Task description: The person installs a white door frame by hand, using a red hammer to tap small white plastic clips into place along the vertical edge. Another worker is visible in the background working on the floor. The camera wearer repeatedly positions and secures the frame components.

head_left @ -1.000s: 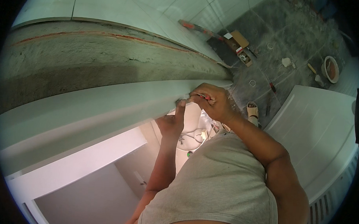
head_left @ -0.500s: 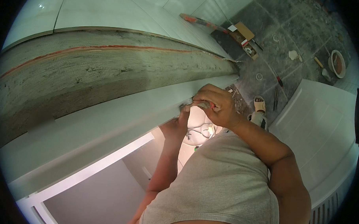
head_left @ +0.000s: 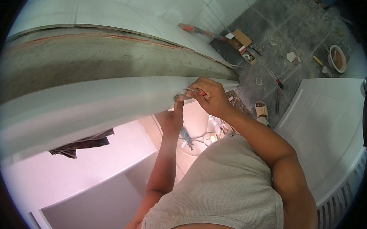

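A long white panel [head_left: 111,96] runs below the rough cement ledge. At its far right end my two hands meet. My right hand [head_left: 211,97] is closed round a slim tool with a red part [head_left: 202,92]; its kind is mostly hidden by the fingers. Its thin front end points left, toward a small metal-looking piece [head_left: 178,95] at the panel's edge. My left hand [head_left: 172,119] reaches up from below, thumb and fingertips pressed at that small piece and close to the tool's tip. The palm side of the left hand cannot be seen.
A dark cloth [head_left: 83,144] lies on the white surface [head_left: 123,146] below the panel. Cables and a teal tool [head_left: 186,137] are lower down. To the right stands a white ribbed panel [head_left: 324,127]. An open cardboard box [head_left: 242,40] and a tub [head_left: 337,58] are on the grey floor.
The view has shifted, bringing the dark cloth and the teal tool into sight. Both hands appear slightly higher and further left in the picture, still together at the panel's edge.
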### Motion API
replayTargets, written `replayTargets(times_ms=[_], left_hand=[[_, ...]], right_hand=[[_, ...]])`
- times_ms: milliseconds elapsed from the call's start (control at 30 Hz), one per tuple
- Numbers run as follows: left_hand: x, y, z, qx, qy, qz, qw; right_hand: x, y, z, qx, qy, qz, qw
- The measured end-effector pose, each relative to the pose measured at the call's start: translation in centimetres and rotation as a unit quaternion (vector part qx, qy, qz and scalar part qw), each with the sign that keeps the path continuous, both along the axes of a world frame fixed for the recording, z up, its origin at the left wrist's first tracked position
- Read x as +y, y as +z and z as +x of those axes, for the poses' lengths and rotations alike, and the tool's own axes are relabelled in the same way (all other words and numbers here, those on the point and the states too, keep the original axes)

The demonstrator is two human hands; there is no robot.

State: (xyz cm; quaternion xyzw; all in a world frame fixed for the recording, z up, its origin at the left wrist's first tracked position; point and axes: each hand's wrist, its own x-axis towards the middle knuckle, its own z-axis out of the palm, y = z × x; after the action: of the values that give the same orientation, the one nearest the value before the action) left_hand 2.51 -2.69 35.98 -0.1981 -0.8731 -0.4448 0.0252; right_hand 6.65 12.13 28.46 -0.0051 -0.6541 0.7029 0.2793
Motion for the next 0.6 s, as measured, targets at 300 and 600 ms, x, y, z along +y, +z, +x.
replayTargets(times_ms=[300, 600], left_hand=[[-1.0, 1.0, -2.1, -0.038, 0.000, 0.016, 0.999], [-1.3, 2.2, -5.0, -0.137, 0.052, -0.034, 0.989]], right_hand=[[-2.7, -0.3, -1.6, -0.026, -0.069, -0.040, 0.996], [-1.5, -1.0, -3.7, -0.082, 0.040, -0.080, 0.993]])
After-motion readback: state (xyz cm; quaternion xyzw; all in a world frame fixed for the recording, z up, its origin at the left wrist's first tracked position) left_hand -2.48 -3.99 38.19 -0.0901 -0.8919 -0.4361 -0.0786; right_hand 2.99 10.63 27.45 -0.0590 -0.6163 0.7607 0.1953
